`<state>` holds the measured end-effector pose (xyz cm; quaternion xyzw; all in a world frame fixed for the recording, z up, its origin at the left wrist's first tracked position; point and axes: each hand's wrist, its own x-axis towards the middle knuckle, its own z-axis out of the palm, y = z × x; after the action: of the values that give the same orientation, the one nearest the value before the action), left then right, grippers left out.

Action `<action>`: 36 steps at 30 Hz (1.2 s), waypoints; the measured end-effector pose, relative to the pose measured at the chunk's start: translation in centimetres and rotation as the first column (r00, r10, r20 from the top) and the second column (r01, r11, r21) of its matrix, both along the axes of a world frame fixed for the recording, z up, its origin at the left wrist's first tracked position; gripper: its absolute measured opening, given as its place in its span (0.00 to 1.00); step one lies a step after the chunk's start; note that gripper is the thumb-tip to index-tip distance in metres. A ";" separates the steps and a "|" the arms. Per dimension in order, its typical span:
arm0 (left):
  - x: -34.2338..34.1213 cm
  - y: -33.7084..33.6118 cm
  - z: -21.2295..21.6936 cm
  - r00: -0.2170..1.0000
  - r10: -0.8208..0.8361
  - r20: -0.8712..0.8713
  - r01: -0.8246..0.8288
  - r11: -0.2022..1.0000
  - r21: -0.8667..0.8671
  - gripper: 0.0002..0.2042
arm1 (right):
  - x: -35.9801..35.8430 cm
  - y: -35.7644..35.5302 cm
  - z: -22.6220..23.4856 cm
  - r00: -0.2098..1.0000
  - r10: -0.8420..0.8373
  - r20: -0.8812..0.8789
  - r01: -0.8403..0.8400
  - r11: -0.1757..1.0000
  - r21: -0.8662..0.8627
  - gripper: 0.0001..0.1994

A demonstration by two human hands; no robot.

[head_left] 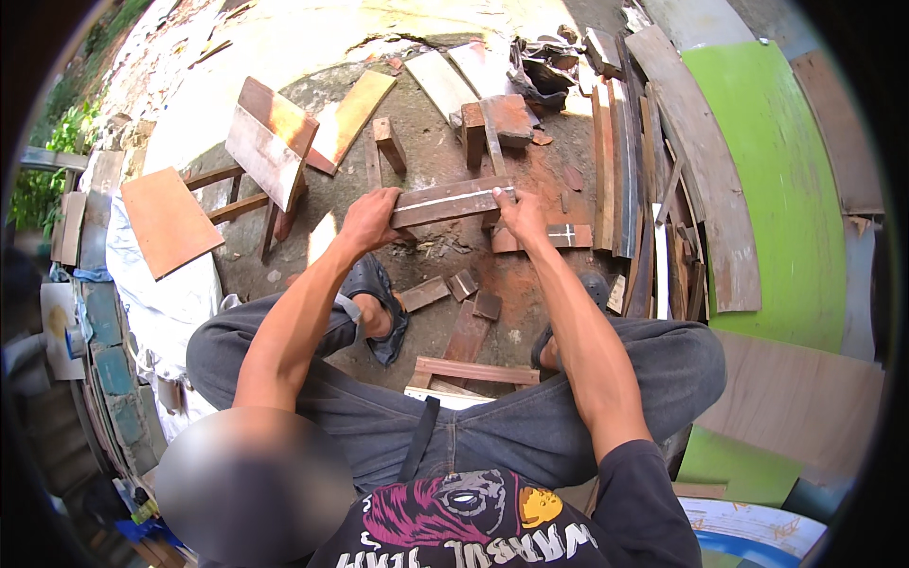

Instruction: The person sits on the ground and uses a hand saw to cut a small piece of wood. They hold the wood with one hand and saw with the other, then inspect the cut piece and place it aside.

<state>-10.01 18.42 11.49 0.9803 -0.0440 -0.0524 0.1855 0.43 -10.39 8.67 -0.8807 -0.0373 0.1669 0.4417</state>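
My left hand [372, 220] is closed around the left end of a short brown wooden board [445, 202] with a pale stripe along it. At the other end my right hand [521, 216] grips it, thumb pressed on the upper face and the other fingers mostly hidden. The board is held out above the ground, between and beyond my knees. Just past it two wooden posts [388, 147] stick up; I cannot tell whether they are joined to the board. Below and beyond the right hand lies a reddish wooden piece [559, 237] with pale marks.
Small wood blocks [463, 284] and a slatted wooden piece [478, 370] lie between my legs. Left stands a wooden chair-like frame [275, 142] near an orange-brown panel [170, 222]. Long planks [620, 161] and a green sheet [776, 170] line the right side. A brick-like block [507, 120] sits ahead.
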 end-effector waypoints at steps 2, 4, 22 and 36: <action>0.0 0.3 -0.2 1.000 -0.012 0.008 0.012 1.000 0.003 0.38 | -0.2 0.2 0.0 0.999 -0.012 0.031 0.012 1.000 -0.017 0.20; 0.1 0.3 -0.2 1.000 -0.024 0.009 0.024 1.000 0.008 0.38 | -0.1 0.0 -0.4 0.999 -0.017 0.043 0.017 1.000 -0.013 0.19; -0.3 0.0 -0.7 1.000 0.001 0.016 -0.001 1.000 -0.013 0.35 | 2.8 -2.3 -2.1 0.959 0.187 -0.211 -0.194 0.981 -0.012 0.27; 0.5 -0.1 0.1 0.996 -0.038 -0.082 0.045 0.996 0.074 0.34 | 2.4 -2.4 -2.6 0.975 0.171 -0.139 -0.164 0.984 0.066 0.23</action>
<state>-9.52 18.29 11.58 0.9826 -0.0548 -0.0974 0.1486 2.86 -12.82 6.06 -0.8478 -0.0839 0.2656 0.4513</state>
